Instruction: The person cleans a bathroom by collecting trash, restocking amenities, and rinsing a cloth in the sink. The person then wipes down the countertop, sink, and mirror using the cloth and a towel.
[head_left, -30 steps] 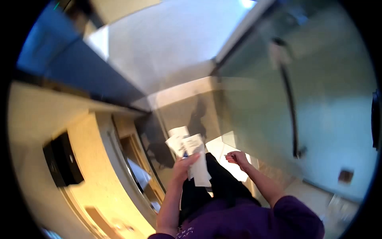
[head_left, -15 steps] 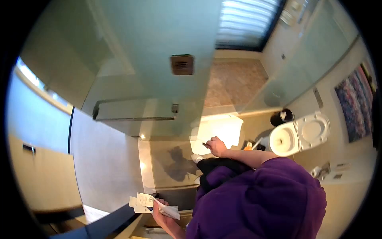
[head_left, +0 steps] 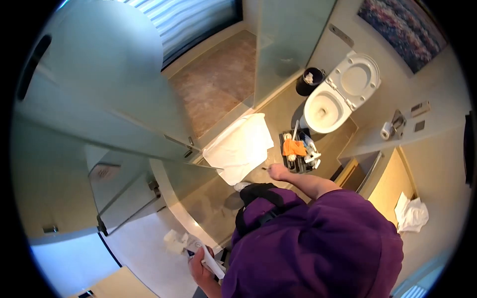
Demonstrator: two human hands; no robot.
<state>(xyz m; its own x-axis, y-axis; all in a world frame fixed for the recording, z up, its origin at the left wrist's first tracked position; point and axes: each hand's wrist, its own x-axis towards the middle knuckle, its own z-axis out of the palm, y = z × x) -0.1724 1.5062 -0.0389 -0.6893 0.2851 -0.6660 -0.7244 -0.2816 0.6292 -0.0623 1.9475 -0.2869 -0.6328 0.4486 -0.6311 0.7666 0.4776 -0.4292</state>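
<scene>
My left hand [head_left: 200,268], low in the view, is closed around several white paper packets [head_left: 193,244] with dark print, fanned out beyond the thumb. Some of their edges are blurred. In front of my body my right hand [head_left: 278,172] is closed, and a small thin dark object [head_left: 265,168] sticks out past its fingertips, too small to name. Beyond that hand a white bath mat [head_left: 241,149] lies spread on the floor. To its right stands a black caddy [head_left: 299,164] with an orange cloth [head_left: 294,147] and white spray bottles [head_left: 312,153].
A toilet [head_left: 325,110] with raised lid stands at the right, beside a black bin [head_left: 310,82] holding crumpled paper. Frosted glass doors [head_left: 99,119] with metal handles fill the left. A counter [head_left: 387,184] with a crumpled white cloth [head_left: 412,214] is at the right.
My view has turned to the right, bringing the caddy and the counter into sight. Both hands keep hold of what they held.
</scene>
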